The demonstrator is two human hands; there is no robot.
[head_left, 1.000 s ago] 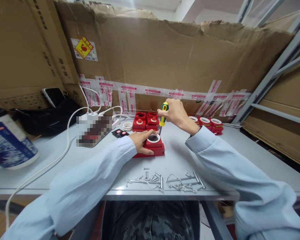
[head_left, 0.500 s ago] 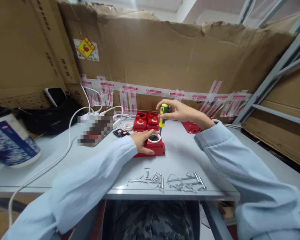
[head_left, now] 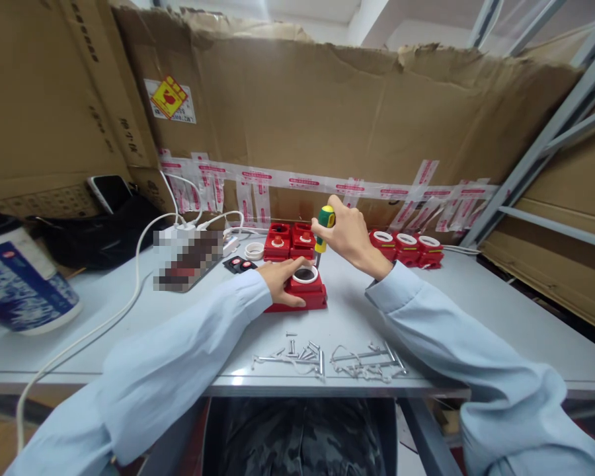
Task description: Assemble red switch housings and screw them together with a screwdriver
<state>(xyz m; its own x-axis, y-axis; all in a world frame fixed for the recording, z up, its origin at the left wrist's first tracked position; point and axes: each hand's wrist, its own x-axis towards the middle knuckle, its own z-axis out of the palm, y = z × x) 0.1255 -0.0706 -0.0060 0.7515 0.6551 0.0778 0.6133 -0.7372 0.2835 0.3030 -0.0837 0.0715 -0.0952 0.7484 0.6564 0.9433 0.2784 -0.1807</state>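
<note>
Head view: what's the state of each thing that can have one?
Screwdriver, nearly upright, held in the right grip
Front red housing, white ring on top, left grip resting on it
Screws, loose on the table
Three red units at right, white rings on top
White ring piece at left, off any unit
Cup, lid on

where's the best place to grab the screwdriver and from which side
The thick green-and-yellow handle looks best, probably from the right. The screwdriver stands nearly upright, its thin shaft pointing down at the red box, so the handle sits on top; the left hand holds the box's left part, leaving the right more open. The right hand grips it there.
</note>
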